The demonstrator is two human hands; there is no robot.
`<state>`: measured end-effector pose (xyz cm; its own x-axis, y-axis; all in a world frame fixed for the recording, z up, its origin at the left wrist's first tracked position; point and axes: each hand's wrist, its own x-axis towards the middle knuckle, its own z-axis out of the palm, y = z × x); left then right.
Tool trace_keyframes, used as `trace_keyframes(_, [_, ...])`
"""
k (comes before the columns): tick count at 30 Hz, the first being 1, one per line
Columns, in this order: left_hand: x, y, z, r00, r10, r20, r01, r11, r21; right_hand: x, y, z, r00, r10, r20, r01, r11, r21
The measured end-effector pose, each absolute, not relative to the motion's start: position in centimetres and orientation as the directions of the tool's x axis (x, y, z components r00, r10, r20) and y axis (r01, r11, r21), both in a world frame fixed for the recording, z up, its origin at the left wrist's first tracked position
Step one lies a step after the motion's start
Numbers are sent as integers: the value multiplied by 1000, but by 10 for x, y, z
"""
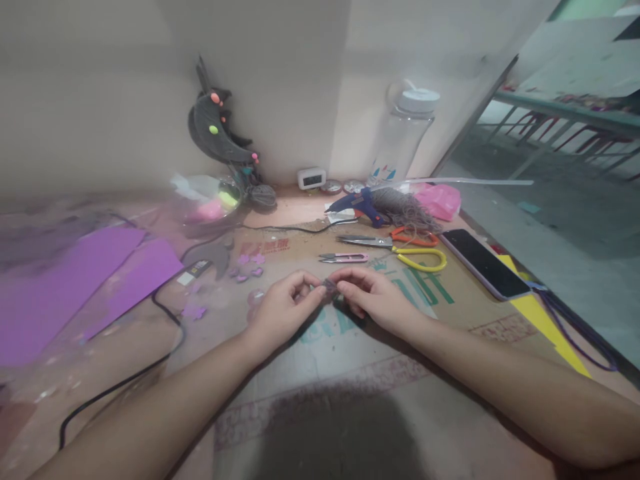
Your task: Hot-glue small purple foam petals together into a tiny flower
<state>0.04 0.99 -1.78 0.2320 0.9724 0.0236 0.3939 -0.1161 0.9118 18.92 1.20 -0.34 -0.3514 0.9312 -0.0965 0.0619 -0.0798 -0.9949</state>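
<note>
Between my two hands is a small dark greyish-purple piece [330, 288], too small to tell exactly what it is. My left hand [290, 303] pinches its left side with thumb and forefinger. From the right, my right hand [373, 297] pinches it the same way. Just beyond the fingers lie pink thread snips [344, 258]. Scissors with one orange and one yellow handle [420, 259] rest farther right. Several small purple flower shapes [245, 267] are scattered to the left of my hands. Printed cardboard [350, 373] lies beneath.
A blue glue gun [367, 205] lies at the back by grey yarn [403, 208]. Behind stand a clear bottle [404, 137] and a small digital clock [311, 178]. A phone [485, 263] is at right, purple sheets [75, 280] at left. A black cable [120, 385] crosses the left side.
</note>
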Motion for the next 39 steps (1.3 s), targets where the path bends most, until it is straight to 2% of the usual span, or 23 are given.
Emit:
trace_keyframes(9, [1, 8, -15, 220, 973, 64, 387, -148, 910, 181, 4, -2, -417, 872, -258, -244, -381, -892])
trace_keyframes(12, [2, 7, -14, 237, 970, 62, 385, -152, 910, 180, 3, -2, -418, 867, -272, -267, -404, -875])
trace_keyframes(16, [2, 6, -14, 270, 961, 59, 396, -167, 903, 178, 1, -4, -361, 900, -243, -255, -346, -903])
trace_keyframes(19, [2, 6, -13, 304, 952, 45, 412, -174, 894, 179, 1, -4, -309, 927, -210, -167, -271, -948])
trace_keyframes(23, [1, 7, -12, 301, 953, 30, 403, -156, 902, 182, 2, 0, -236, 969, -72, 82, -54, -995])
trace_keyframes(28, [1, 9, -15, 269, 959, 89, 356, -185, 916, 183, 0, 0, -227, 972, 62, 350, 141, -926])
trace_keyframes(39, [3, 7, -9, 286, 950, 123, 408, -237, 882, 181, -4, 1, -255, 960, 114, 514, 235, -825])
